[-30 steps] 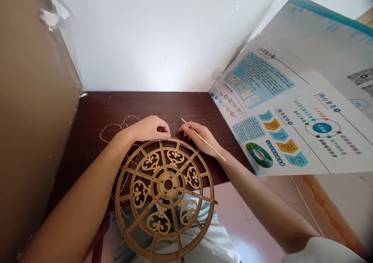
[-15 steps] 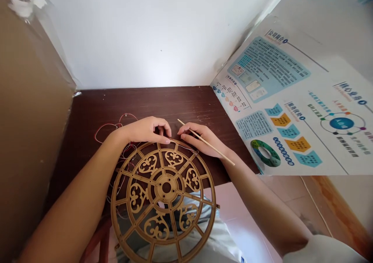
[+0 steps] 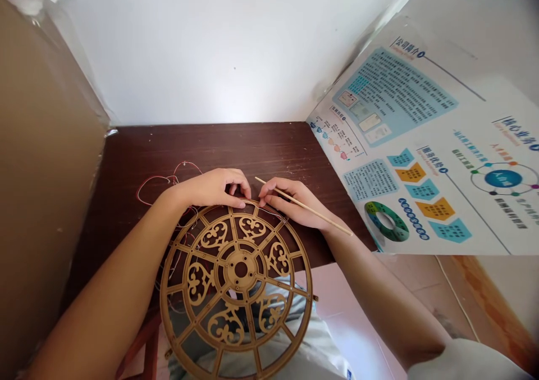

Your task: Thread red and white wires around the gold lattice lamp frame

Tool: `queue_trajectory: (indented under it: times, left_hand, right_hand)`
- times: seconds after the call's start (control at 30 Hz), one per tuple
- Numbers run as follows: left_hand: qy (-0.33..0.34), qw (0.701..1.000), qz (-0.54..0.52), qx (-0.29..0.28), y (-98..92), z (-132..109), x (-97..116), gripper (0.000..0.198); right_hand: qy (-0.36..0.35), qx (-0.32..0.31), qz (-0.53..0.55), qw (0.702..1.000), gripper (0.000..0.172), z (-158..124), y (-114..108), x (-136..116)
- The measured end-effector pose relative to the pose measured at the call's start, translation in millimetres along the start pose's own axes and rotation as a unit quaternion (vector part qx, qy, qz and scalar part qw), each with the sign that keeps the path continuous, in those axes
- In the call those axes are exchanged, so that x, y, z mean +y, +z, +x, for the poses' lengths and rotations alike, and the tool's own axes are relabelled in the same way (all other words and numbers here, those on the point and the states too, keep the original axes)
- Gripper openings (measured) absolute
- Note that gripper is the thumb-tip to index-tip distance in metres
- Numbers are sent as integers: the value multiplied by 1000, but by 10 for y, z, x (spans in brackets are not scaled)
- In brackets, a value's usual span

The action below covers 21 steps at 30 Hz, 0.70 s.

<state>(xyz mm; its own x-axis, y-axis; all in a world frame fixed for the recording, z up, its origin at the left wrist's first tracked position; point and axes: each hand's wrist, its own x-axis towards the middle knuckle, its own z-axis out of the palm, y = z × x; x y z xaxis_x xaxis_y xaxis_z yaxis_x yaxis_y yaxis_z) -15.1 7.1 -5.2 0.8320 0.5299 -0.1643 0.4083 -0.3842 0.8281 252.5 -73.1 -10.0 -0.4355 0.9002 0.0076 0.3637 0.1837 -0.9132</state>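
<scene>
A round openwork wooden frame (image 3: 240, 245) with spokes and scroll ornaments leans from the table edge toward my lap. My left hand (image 3: 223, 188) grips its far rim, thumb on top and fingers curled behind. Between the fingers of my right hand (image 3: 297, 200) lies a thin wooden stick (image 3: 305, 206), slanting back over the wrist. The right fingertips are close to the rim, beside the left hand. A thin pale wire (image 3: 269, 210) runs along the rim under the right hand. Whether the right fingertips pinch that wire I cannot tell.
Loose red and white wires (image 3: 154, 181) lie tangled on the dark brown table (image 3: 236, 144), left of the frame. A white wall panel (image 3: 202, 49) stands behind, a brown panel (image 3: 46, 144) at left, and a printed poster board (image 3: 404, 138) at right.
My right hand has come slightly left, its fingertips now nearer the rim and my left hand. The stick has shifted with it. The left hand keeps its hold on the frame.
</scene>
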Motion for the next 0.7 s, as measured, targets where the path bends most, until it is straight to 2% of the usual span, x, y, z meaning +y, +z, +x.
queue_trajectory:
  times: [0.17,0.33,0.63,0.7]
  left_hand:
    - [16,1000,7,0,6,23,-11,28]
    - [-9,1000,2,7,1,15,28,25]
    - [-3,1000,15,2,29,21,10,21]
    - [-2,1000,18,5,35,27,6,21]
  right_hand:
    - [11,-19,16,1000,12,-18,-12,-45]
    - [7,-31,11,999,13,-21,-24,-52]
    - [-24,-76,-29,996,14,-49,-49,-52]
    - [-35,-90,-39,995,18,-55,-45,-42]
